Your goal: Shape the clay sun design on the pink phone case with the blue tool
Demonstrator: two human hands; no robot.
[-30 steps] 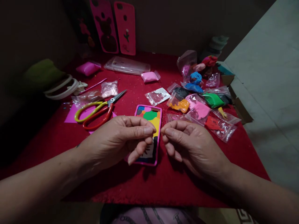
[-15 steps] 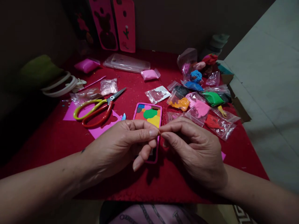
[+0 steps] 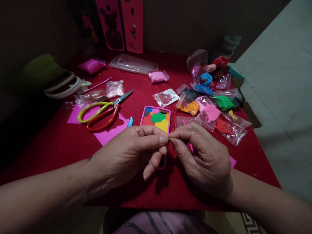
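My left hand (image 3: 136,152) and my right hand (image 3: 202,156) meet over the front of the table, fingertips almost touching. Thumb and forefinger of each are pinched together; whatever lies between them is too small to name. Below them a phone case (image 3: 168,113) with a pink rim lies on the red cloth. Patches of blue, grey, pink, green, orange, red and yellow clay (image 3: 158,117) fill its upper part. My hands hide much of its lower part.
Scissors (image 3: 107,112) with yellow and red handles rest on pink sheet (image 3: 104,136) at the left. Bags of coloured clay (image 3: 209,112) crowd the right. Clear phone cases (image 3: 134,63) lie at the back, and decorated pink cases (image 3: 133,26) stand against the wall.
The view has shifted slightly, so most things sit a little further right. Both hands keep their pinch, fingertips close together over the case.
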